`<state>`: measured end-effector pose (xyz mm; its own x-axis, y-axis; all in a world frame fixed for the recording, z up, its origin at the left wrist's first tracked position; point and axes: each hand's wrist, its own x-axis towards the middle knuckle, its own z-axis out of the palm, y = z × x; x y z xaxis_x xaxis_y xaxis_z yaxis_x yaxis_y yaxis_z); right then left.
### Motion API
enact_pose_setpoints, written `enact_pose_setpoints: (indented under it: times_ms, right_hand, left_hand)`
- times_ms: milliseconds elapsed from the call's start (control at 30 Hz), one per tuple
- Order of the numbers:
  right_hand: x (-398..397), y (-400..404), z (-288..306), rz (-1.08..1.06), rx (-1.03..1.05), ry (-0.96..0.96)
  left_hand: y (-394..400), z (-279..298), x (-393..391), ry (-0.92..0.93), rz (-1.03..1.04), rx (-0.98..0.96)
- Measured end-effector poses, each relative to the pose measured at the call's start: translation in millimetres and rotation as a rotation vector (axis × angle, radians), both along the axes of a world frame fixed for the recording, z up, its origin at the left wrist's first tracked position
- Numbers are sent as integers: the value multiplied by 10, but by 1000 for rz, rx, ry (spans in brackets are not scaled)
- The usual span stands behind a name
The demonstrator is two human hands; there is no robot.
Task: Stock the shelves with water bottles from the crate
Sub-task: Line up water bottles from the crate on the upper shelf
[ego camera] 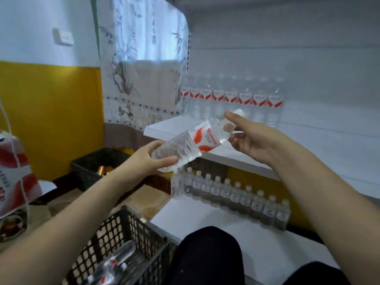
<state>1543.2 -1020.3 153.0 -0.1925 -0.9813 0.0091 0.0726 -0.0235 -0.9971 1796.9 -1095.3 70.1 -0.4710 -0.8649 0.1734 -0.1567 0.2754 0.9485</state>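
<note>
A clear water bottle with a red and white label lies tilted in the air before the upper shelf. My left hand grips its base. My right hand holds its neck end, fingers curled round it near the white cap. A row of several like bottles stands at the back of the upper shelf. Another row stands on the lower shelf. The black crate at the bottom left holds more bottles.
A second black basket sits on the floor by the yellow wall. A red and white bag stands at the far left. A patterned curtain hangs left of the shelves. My dark-clad knees are at the bottom.
</note>
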Motion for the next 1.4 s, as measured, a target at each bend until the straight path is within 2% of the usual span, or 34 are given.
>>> enact_pose_setpoints:
  times_ms: [67,133,200,300,367,433,500,667,833,967,1100,1200,1300,1400]
  right_hand:
    - [-184,70,117,-119,-84,52]
    - [-348,155,149,-164,-195,168]
    - [-492,229,123,-145,-266,205]
    - [-799,267,43,-91,-218,164]
    - [-1116,263,40,-101,-204,198]
    - [-1432,202,82,-193,-202,220]
    - [-1709,58,110,-340,-162,294]
    - [-2400,-503,22,-555,-68,569]
    - [-2949,-1252,-39,-588,17,708]
    - [-3367,-1917,-159,-608,34,696]
    - [-3667,-2298,-287,-691,-1,765]
    - [-3629,-2349,-402,-779,6,828]
    - [-3489,-2278,-530,-833,-31,970]
    - [-3430,-2202,-587,-856,-69,990]
  left_hand:
    - [87,176,-348,-82,64,-117]
    - [164,273,-727,14,31,-91]
    - [206,347,-1126,148,-43,-3]
    - [211,421,-1735,227,-171,101]
    - [158,447,-2135,241,-266,86]
    - [34,493,-2478,177,-339,-30]
    - [-191,530,-2782,32,-376,-216]
    - [-901,479,-3489,-590,-131,-688]
    - [-1636,429,-4066,-819,-2,-909]
    - [-2078,185,-4288,-803,95,-951]
    - [-2290,-41,-4336,-753,30,-935]
    - [-2293,-65,-4365,-714,47,-945]
    - [-2276,-75,-4367,-690,52,-906]
    - [-2263,-52,-4363,-678,49,-876]
